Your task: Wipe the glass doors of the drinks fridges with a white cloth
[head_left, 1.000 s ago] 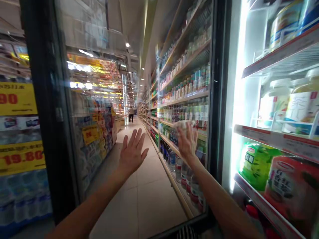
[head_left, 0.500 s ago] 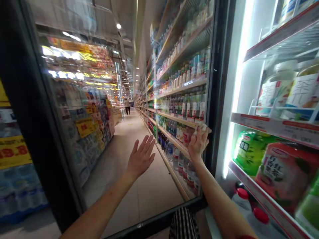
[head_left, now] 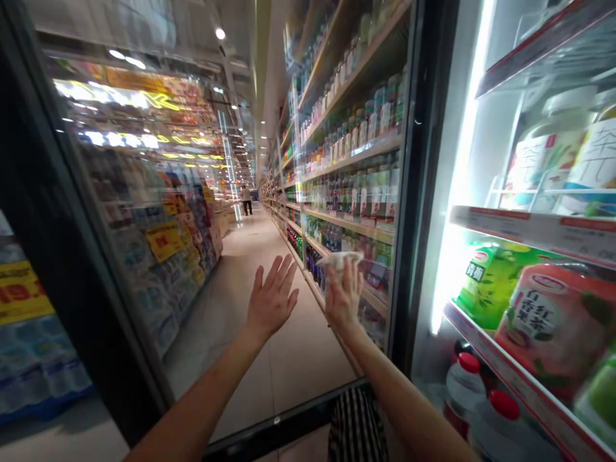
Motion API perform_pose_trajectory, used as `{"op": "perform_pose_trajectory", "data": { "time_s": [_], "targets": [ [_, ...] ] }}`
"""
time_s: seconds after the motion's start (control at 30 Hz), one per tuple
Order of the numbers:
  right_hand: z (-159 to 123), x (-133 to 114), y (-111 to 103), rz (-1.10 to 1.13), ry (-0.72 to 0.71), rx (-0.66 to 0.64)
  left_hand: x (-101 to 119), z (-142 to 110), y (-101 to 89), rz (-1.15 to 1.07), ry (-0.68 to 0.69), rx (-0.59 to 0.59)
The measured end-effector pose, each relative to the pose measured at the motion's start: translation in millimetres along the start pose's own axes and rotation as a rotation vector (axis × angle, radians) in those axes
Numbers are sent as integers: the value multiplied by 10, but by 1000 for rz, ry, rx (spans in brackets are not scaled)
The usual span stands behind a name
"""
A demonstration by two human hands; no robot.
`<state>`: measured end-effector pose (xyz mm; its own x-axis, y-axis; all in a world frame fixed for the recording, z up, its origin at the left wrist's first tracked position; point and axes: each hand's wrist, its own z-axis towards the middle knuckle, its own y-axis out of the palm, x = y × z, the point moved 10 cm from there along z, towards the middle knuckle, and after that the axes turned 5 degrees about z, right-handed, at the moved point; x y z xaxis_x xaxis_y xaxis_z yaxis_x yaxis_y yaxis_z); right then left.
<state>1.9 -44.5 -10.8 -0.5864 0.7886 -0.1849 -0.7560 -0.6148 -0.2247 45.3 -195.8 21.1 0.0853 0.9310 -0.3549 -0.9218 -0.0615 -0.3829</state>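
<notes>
My left hand point(head_left: 273, 300) lies flat on the glass door point(head_left: 293, 359), its fingers stretched out and apart, with nothing in it. To its right, my right hand point(head_left: 343, 301) presses a crumpled white cloth point(head_left: 342, 258) to the same pane. The cloth shows above and around the fingertips; the part beneath the fingers is hidden, and the hand is a little blurred. A black frame point(head_left: 411, 192) borders the glass. The door stands swung outward from a lit drinks fridge.
On the right, fridge shelves point(head_left: 529, 228) hold bottled tea, green and red drink packs point(head_left: 553, 327) and red-capped bottles point(head_left: 466, 378). Through the glass are an aisle, drink shelves point(head_left: 356, 144), stacked packs and a distant person point(head_left: 246, 200). A checkered cloth point(head_left: 357, 427) shows below.
My right hand has slid left across the glass with the cloth, away from the right frame and closer to my left hand. The left hand has stayed almost in place.
</notes>
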Motion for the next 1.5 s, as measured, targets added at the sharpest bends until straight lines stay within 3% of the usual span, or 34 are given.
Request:
{"op": "perform_pose_trajectory", "data": {
  "time_s": [0.07, 0.1, 0.2, 0.27, 0.3, 0.4, 0.47, 0.5, 0.6, 0.67, 0.7, 0.8, 0.87, 0.9, 1.0, 1.03, 1.1, 1.23, 1.3, 1.4, 1.43, 1.5],
  "targets": [
    [-126, -208, 123, 15, -177, -124, -1, -62, 9, -12, 1, -19],
    [-163, -158, 114, 8, -168, -121, -1, -111, 18, -18, 4, -31],
    [-237, 368, -126, -48, 191, 103, 1, -289, 37, -40, -2, -50],
    [-352, 482, -182, -55, 337, 186, 1, -391, 44, -59, -22, -50],
    [-388, 386, -133, -44, 307, 159, 3, -428, 42, -69, -31, -46],
    [-518, -209, 187, 12, -50, -104, 19, -505, 14, -86, -33, -29],
    [-616, -329, 266, 12, -169, -190, 20, -558, -4, -83, -23, -26],
    [-615, -227, 229, -4, -132, -164, 17, -589, -2, -78, -18, -34],
    [-587, 361, -46, -75, 222, 71, 5, -682, 21, -67, -14, -59],
    [-640, 480, -113, -80, 351, 146, 8, -720, 30, -65, -19, -56],
    [-657, 389, -67, -65, 320, 117, 9, -730, 30, -66, -25, -50],
    [-779, -199, 238, 11, -52, -144, 10, -755, 32, -68, -38, -44],
    [-901, -313, 307, 12, -175, -227, 0, -793, 37, -69, -37, -54],
    [-913, -208, 268, -11, -135, -196, -6, -820, 41, -69, -34, -62],
    [-921, 338, 0, -98, 210, 51, -21, -902, 56, -68, -32, -76],
    [-947, 412, -43, -104, 281, 103, -21, -921, 62, -67, -33, -77],
    [-968, 272, 35, -70, 246, 72, -23, -940, 64, -62, -40, -70],
    [-1008, -432, 380, 34, -168, -225, -61, -951, 56, -56, -45, -65],
    [-906, -357, 335, 20, -112, -195, -98, -968, 50, -52, -45, -71],
    [-742, 34, 112, -32, 213, 20, -145, -1003, 26, -40, -58, -66],
    [-728, 45, 94, -34, 247, 46, -154, -1012, 19, -39, -63, -65],
    [-709, -204, 212, -5, 109, -43, -169, -1025, 10, -42, -69, -65]
  ]
}}
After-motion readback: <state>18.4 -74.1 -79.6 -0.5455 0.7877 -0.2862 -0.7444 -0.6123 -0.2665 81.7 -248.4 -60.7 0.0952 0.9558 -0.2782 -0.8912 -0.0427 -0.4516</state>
